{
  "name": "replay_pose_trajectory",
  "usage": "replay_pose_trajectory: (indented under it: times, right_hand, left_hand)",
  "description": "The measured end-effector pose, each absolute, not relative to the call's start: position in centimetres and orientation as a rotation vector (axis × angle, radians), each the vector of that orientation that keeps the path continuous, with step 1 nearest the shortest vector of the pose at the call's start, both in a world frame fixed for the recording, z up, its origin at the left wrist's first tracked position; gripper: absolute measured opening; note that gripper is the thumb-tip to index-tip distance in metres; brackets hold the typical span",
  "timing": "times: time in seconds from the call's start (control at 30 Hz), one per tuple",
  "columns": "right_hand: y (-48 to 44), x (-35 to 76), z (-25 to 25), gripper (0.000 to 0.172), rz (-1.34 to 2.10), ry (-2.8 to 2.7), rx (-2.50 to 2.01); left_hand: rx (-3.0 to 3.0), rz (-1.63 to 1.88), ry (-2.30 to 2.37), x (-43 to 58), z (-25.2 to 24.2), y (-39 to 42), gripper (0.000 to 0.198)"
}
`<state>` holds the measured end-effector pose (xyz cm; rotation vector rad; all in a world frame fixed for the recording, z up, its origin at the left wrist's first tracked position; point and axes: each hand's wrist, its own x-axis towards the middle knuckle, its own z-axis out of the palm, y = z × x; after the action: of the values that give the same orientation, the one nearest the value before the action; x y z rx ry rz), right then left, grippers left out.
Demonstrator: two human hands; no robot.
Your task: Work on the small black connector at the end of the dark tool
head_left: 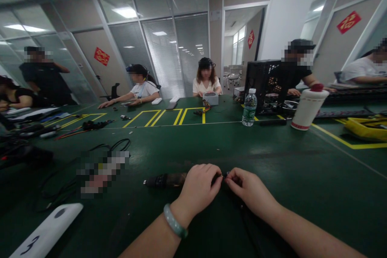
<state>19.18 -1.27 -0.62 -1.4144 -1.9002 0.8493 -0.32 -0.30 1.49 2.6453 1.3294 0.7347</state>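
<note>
As the left hand and right hand close narrowly on a small black plug, mostly hidden by their fingertips, it is held over the long green table. A dark cylinder lies just beside the left hand, whose wrist wears a pale green bangle.

bare left hand, bare right hand, bare forearms, rounded mottled pale green bangle on the left wrist
</note>
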Motion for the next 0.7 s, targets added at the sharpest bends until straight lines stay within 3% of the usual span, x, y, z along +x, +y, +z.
replay_pose_trajectory:
  times: [0.2,0.7]
  right_hand:
    - [-1.11,19.25,-0.61,0.01,0.798,-1.93,-1.398]
    - [-0.88,19.42,-0.96,0.006,0.856,-1.892,-1.367]
  left_hand:
    - [2.689,0.719,1.262,-0.44,1.59,-0.29,0.018]
    - [2.681,0.702,1.276,-0.43,1.72,-0.18,0.01]
